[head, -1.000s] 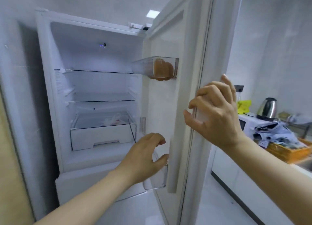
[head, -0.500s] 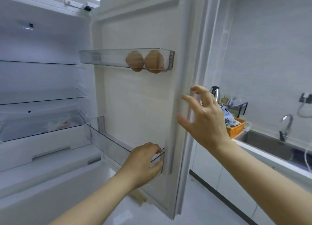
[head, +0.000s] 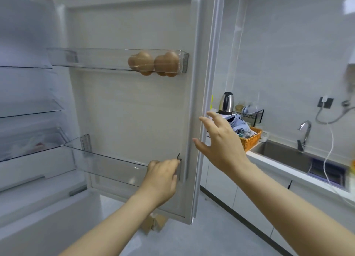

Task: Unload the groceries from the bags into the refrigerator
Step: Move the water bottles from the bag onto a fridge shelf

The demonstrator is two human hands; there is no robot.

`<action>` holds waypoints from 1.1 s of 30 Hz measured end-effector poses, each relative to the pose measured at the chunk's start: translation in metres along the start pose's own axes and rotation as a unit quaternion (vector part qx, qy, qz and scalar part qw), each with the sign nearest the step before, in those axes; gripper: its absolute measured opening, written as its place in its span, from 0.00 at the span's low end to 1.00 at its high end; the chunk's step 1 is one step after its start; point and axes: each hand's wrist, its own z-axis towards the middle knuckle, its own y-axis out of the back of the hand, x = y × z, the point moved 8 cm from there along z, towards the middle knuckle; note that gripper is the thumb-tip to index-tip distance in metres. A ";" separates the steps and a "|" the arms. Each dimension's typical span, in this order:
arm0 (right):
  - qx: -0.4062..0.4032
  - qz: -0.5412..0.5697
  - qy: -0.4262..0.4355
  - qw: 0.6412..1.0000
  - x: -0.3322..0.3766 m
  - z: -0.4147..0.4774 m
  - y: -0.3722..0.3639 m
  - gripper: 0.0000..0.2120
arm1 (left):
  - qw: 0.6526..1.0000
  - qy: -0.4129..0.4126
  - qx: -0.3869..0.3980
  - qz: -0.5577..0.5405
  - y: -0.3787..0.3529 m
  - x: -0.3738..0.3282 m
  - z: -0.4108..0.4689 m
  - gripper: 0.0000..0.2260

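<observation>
Upper door bin [head: 96,60]: clear plastic, holds brown eggs [head: 143,61] in 2 clusters at its right end. Lower door bin [head: 107,165]: clear plastic.

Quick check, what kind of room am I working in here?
Most likely a small home kitchen: an open refrigerator door with eggs in its upper bin, a steel sink with a faucet set in the white counter, and an electric kettle farther along.

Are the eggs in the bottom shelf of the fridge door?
No, the eggs sit in the top door shelf, above the bottom shelf.
</observation>
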 end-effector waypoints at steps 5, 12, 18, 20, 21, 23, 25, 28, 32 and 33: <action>0.013 -0.003 -0.025 1.000 -0.019 -0.021 -0.001 0.24 | 1.000 0.005 -0.010 0.007 -0.006 0.002 0.008 0.17; 0.062 -0.029 -0.118 0.991 -0.030 -0.070 0.008 0.24 | 0.997 -0.016 0.002 -0.078 -0.001 -0.008 0.010 0.21; 0.043 -0.048 -0.281 0.958 -0.029 -0.139 0.034 0.24 | 0.973 -0.139 0.010 -0.186 0.018 -0.056 -0.006 0.22; 0.019 -0.058 -0.339 0.939 -0.023 -0.173 0.049 0.24 | 0.961 -0.174 0.035 -0.213 0.016 -0.073 -0.019 0.23; 0.009 -0.063 -0.367 0.928 -0.020 -0.191 0.058 0.25 | 0.954 -0.189 0.051 -0.226 0.014 -0.083 -0.027 0.23; -0.015 -0.068 -0.422 0.904 -0.012 -0.228 0.078 0.24 | 0.939 -0.222 0.084 -0.249 0.008 -0.104 -0.043 0.24; -0.049 -0.069 -0.480 0.873 -0.002 -0.266 0.105 0.23 | 0.919 -0.251 0.119 -0.279 0.005 -0.130 -0.061 0.24; -0.085 -0.090 -0.544 0.830 0.025 -0.319 0.150 0.22 | 0.884 -0.297 0.153 -0.328 0.010 -0.174 -0.091 0.24; -0.137 -0.118 -0.613 0.770 0.069 -0.386 0.206 0.20 | 0.822 -0.367 0.191 -0.391 0.020 -0.235 -0.142 0.22; -0.149 -0.123 -0.628 0.754 0.081 -0.402 0.218 0.20 | 0.805 -0.386 0.200 -0.404 0.024 -0.251 -0.158 0.22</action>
